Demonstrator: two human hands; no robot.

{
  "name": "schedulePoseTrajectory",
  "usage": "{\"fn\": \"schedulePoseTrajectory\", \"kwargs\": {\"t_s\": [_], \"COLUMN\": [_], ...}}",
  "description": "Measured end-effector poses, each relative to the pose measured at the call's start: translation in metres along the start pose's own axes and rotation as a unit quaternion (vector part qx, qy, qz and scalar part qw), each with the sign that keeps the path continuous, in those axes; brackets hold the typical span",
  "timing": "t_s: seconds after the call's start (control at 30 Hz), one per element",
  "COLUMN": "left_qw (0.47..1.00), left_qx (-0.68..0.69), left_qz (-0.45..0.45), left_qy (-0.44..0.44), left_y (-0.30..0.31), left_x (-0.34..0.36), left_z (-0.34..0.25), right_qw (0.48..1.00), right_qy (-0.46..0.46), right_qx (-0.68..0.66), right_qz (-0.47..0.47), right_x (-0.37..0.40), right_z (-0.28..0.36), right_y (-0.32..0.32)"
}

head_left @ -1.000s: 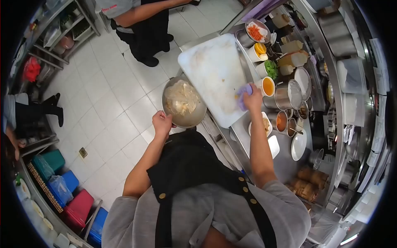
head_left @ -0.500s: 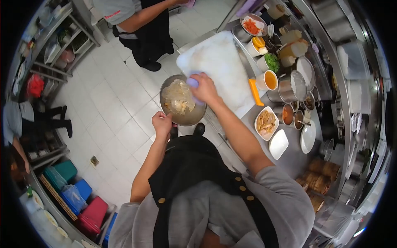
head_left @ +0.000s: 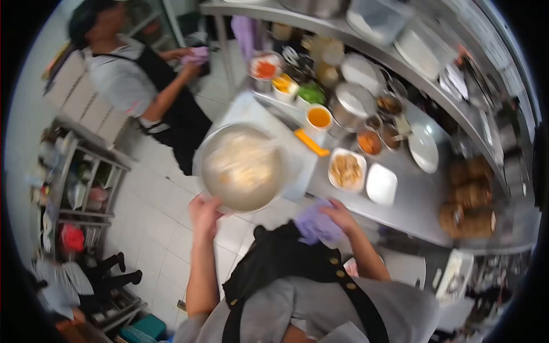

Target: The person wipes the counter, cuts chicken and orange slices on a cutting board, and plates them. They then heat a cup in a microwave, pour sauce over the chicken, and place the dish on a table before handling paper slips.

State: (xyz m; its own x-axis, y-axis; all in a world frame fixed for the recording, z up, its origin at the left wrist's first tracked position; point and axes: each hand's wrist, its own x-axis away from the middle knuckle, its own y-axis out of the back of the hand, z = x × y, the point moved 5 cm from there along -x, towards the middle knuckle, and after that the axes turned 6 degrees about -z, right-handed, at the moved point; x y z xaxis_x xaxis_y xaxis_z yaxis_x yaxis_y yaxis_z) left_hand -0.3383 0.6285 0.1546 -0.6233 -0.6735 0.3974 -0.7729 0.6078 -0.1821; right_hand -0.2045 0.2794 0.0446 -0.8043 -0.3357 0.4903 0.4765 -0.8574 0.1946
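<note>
A round metal bowl (head_left: 271, 186) is held out in front of me, blurred by motion. My left hand (head_left: 206, 215) grips its near rim, fingers closed. Inside the bowl lies a pale, lumpy mass (head_left: 245, 166), with what looks like clear plastic film; the smear hides its kind. My right hand (head_left: 339, 216) is closed on a crumpled purple cloth (head_left: 316, 224), close to my apron and apart from the bowl. Beyond the bowl, a white cutting board (head_left: 297, 166) lies on the counter, partly covered from view.
On the counter stand a white dish of meat pieces (head_left: 346, 170), a white square dish (head_left: 381, 184), a cup of orange sauce (head_left: 319, 118) and an orange-handled tool (head_left: 311, 142). A steel shelf (head_left: 320, 24) overhangs them. At left, a co-worker (head_left: 123, 80) holds a pink cloth.
The bowl has risen toward me and over the cutting board's edge with my left hand. My right hand, with the purple cloth, has drawn back from the bowl to the right. My view has turned.
</note>
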Motion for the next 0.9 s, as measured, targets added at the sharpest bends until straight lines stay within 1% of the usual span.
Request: {"fn": "schedulePoseTrajectory", "kwargs": {"t_s": [0.03, 0.07, 0.1, 0.13, 0.17, 0.2, 0.23, 0.27, 0.3, 0.37, 0.43, 0.47, 0.5, 0.53, 0.57, 0.6, 0.63, 0.67, 0.7, 0.73, 0.77, 0.8, 0.83, 0.87, 0.9], "left_qw": [0.996, 0.990, 0.989, 0.981, 0.967, 0.960, 0.971, 0.977, 0.982, 0.978, 0.975, 0.969, 0.947, 0.879, 0.846, 0.864, 0.942, 0.968, 0.971, 0.964, 0.984, 0.997, 0.990, 0.970, 0.945], "left_qx": [0.016, 0.039, 0.094, 0.062, 0.095, 0.132, 0.104, 0.079, 0.054, 0.081, 0.035, -0.038, -0.115, -0.207, -0.269, -0.294, -0.209, -0.072, 0.068, 0.165, 0.120, -0.040, -0.086, -0.140, -0.200], "left_qz": [0.091, 0.139, 0.114, 0.184, 0.232, 0.243, 0.205, 0.188, 0.168, 0.176, 0.215, 0.235, 0.255, 0.217, 0.250, 0.260, 0.260, 0.234, 0.219, 0.206, 0.130, -0.020, -0.100, -0.151, -0.208], "left_qy": [-0.014, -0.004, -0.002, 0.010, 0.043, 0.052, 0.064, 0.064, 0.067, 0.071, 0.042, -0.062, -0.157, -0.370, -0.387, -0.315, -0.036, 0.044, 0.073, 0.035, -0.024, -0.063, -0.058, -0.131, -0.153], "left_y": [-0.040, -0.086, -0.136, -0.193, -0.246, -0.292, -0.331, -0.371, -0.396, -0.410, -0.379, -0.346, -0.309, -0.267, -0.217, -0.156, -0.103, -0.063, -0.040, -0.025, 0.010, 0.057, 0.093, 0.132, 0.172], "left_x": [-0.021, -0.035, -0.059, -0.071, -0.082, -0.088, -0.095, -0.110, -0.124, -0.116, -0.082, -0.066, -0.047, -0.057, -0.065, -0.063, -0.045, -0.022, -0.002, 0.012, 0.006, 0.004, 0.017, 0.028, 0.039], "left_z": [0.003, 0.000, 0.009, 0.000, -0.003, -0.004, -0.004, 0.008, 0.023, 0.025, 0.006, -0.014, -0.023, -0.008, 0.015, 0.035, 0.051, 0.065, 0.070, 0.068, 0.078, 0.069, 0.036, 0.006, -0.018], "right_qw": [0.996, 0.996, 0.994, 0.993, 0.995, 0.993, 0.992, 0.993, 0.993, 0.988, 0.985, 0.964, 0.933, 0.919, 0.918, 0.900, 0.877, 0.883, 0.906, 0.925, 0.924, 0.892, 0.893, 0.873, 0.852], "right_qy": [-0.022, -0.041, -0.052, -0.056, -0.046, -0.038, -0.029, -0.015, -0.005, 0.058, 0.051, 0.033, 0.007, 0.052, 0.052, 0.074, 0.095, 0.094, 0.114, 0.135, 0.262, 0.381, 0.382, 0.417, 0.451], "right_qx": [-0.085, -0.078, -0.095, -0.100, -0.077, -0.091, -0.118, -0.117, -0.116, -0.146, -0.144, -0.246, -0.347, -0.361, -0.357, -0.363, -0.369, -0.343, -0.275, -0.208, -0.077, 0.056, 0.056, 0.074, 0.091], "right_qz": [-0.016, 0.004, -0.012, -0.005, -0.038, -0.056, -0.028, -0.015, -0.002, 0.011, 0.079, 0.089, 0.092, 0.151, 0.164, 0.229, 0.293, 0.305, 0.299, 0.288, 0.268, 0.235, 0.231, 0.242, 0.252], "right_x": [0.002, 0.022, 0.028, 0.034, 0.027, 0.017, 0.019, 0.018, 0.019, 0.013, 0.018, 0.019, 0.017, 0.005, 0.001, 0.004, 0.008, 0.002, -0.007, -0.019, -0.036, -0.044, -0.041, -0.030, -0.025], "right_z": [-0.043, -0.034, -0.036, -0.041, -0.061, -0.081, -0.069, -0.060, -0.055, -0.032, 0.011, 0.031, 0.041, 0.046, 0.063, 0.094, 0.117, 0.121, 0.118, 0.110, 0.105, 0.105, 0.120, 0.148, 0.169], "right_y": [0.029, 0.042, 0.049, 0.053, 0.061, 0.063, 0.054, 0.048, 0.041, 0.024, 0.002, -0.009, -0.015, -0.020, -0.030, -0.050, -0.074, -0.099, -0.132, -0.168, -0.206, -0.238, -0.260, -0.284, -0.311]}}
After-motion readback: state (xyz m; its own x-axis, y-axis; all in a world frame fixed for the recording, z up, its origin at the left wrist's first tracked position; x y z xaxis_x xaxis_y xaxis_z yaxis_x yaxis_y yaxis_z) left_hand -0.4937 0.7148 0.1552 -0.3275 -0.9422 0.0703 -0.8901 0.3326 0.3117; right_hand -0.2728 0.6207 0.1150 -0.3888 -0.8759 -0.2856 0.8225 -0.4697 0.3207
